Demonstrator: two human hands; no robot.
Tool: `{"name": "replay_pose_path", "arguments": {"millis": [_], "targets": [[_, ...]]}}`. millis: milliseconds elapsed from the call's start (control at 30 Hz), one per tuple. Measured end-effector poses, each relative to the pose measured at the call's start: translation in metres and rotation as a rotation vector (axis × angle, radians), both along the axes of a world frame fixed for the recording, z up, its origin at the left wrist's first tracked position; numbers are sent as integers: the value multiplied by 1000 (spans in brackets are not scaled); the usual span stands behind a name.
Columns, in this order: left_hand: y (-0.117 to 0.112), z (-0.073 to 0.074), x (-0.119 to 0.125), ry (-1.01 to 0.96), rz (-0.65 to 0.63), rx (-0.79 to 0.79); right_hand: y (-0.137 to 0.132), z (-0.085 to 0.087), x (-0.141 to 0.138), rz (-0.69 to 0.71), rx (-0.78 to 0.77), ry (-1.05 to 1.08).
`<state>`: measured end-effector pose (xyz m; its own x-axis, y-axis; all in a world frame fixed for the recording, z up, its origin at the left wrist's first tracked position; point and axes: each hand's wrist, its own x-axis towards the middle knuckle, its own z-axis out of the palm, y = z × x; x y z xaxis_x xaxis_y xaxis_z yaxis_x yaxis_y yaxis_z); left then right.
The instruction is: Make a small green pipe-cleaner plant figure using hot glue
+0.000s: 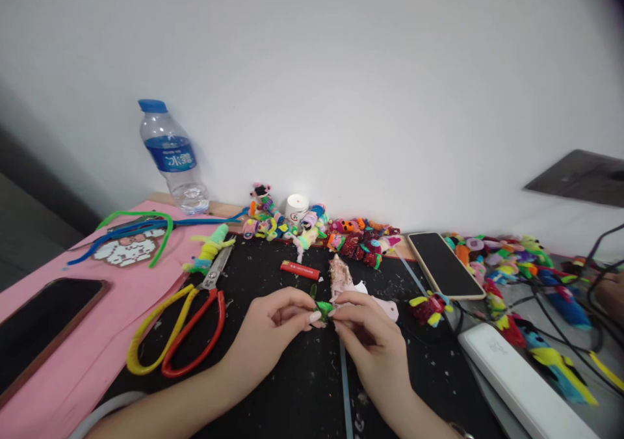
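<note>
My left hand point(273, 325) and my right hand point(365, 335) meet over the black mat point(273, 387), both pinching a small green fuzzy piece point(324, 309) between fingertips. Just behind the hands lies a pink glue gun point(351, 286). A red lighter point(299, 270) sits a little further back. Large scissors with yellow and red handles point(190, 322) lie to the left of my left hand.
A water bottle point(173, 156) stands at the back left, a lit white candle point(296, 206) beside several colourful pipe-cleaner figures point(351, 234). Phones lie at the left point(43, 325) and back right point(443, 265). A white power strip point(521, 380) and cables are at the right. Another person's hand point(609, 292) shows at the right edge.
</note>
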<state>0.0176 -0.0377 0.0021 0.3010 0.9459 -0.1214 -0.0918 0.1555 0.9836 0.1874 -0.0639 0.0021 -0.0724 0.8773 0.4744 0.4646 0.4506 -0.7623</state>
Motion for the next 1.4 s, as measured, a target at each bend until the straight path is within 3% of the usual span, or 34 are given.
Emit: {"name": "replay_pose_path", "arguments": {"millis": [467, 600, 800, 967, 1200, 1400], "targets": [[2, -1, -3, -10, -12, 120, -2, -7, 3, 84, -66, 169], [5, -5, -2, -129, -35, 108, 1, -6, 8, -44, -20, 13], [8, -10, -3, -154, -58, 137, 3, 0, 8, 21, -5, -229], [11, -9, -4, -168, -60, 131, 6, 0, 10, -50, 68, -276], [20, -7, -10, -184, 19, 71, 12, -2, 19, -134, 118, -264], [23, -10, -13, -133, 192, 60, 14, -4, 18, -100, 113, -399]]}}
